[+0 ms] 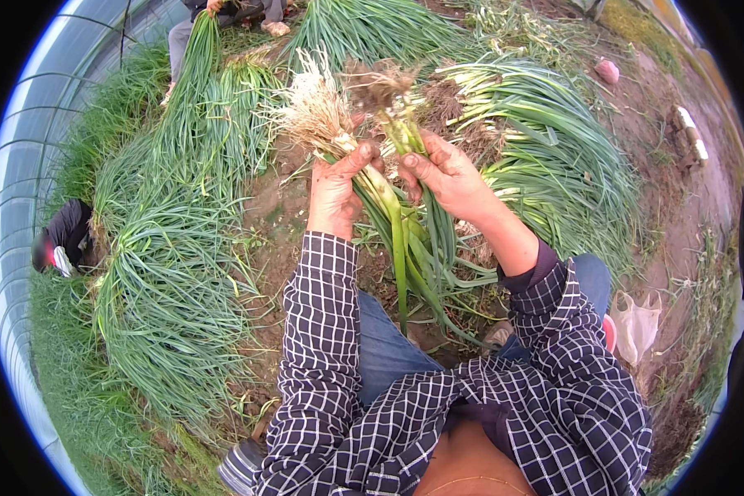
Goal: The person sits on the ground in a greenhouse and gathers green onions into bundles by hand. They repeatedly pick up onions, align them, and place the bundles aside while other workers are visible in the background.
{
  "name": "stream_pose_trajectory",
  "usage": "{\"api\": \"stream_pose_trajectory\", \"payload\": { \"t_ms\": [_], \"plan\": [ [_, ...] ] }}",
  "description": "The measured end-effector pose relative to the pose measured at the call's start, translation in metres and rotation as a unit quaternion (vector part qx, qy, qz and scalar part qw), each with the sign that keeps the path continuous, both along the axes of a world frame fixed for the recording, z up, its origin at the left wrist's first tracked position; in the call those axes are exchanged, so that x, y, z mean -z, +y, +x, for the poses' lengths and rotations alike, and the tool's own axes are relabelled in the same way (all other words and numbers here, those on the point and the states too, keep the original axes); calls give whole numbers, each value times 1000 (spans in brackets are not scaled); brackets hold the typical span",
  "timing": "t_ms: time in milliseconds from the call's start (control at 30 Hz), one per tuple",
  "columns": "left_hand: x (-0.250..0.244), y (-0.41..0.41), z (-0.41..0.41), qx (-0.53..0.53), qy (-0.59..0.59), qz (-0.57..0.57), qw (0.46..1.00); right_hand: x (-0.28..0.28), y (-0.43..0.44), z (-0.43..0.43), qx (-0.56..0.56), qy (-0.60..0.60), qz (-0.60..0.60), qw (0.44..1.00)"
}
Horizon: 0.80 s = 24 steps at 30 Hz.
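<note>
My left hand [344, 180] grips a bundle of green onions [381, 192] just below the pale, stringy roots. The roots point up and away from me, while the leaves hang down between my knees. Beside it, my right hand [440, 170] holds a smaller clump of green onions [403, 127] by the stems. Brown soil clings to this clump's roots. The two bunches are close together, their leaves overlapping below my hands. Right of my hands lies a pile of green onions [552, 149], white stems and roots toward the middle.
Heaps of green onions [173, 297] cover the ground at left, with another heap [366, 28] at the far side. One person [214, 9] holds a bunch at the top; another person [68, 239] bends low at left. A plastic bag [635, 325] lies at right. Plastic greenhouse sheeting [22, 161] curves along the left.
</note>
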<state>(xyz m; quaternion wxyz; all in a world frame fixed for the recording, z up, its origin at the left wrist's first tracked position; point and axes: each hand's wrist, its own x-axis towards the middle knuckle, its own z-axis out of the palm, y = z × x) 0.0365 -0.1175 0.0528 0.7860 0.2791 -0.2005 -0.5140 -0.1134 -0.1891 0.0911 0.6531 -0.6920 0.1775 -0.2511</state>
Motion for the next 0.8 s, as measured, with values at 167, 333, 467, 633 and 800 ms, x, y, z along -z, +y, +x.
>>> {"api": "stream_pose_trajectory", "payload": {
  "t_ms": [167, 333, 467, 633, 800],
  "plan": [
    [7, -7, -4, -32, 12, -7, 999, -3, 7, 22, 123, 203, -344, 908],
    [13, -5, -5, -49, 22, 17, 998, 4, 18, 32, 137, 294, -496, 806],
    [11, -6, -4, -28, 49, 25, 998, 6, 21, 32, 113, 277, -608, 735],
    [5, -3, 0, 28, 26, -42, 998, 15, 20, 19, 68, 196, -557, 804],
    [2, 4, 3, -71, 4, 47, 996, 38, 4, -7, -43, 124, -263, 956]
  ]
}}
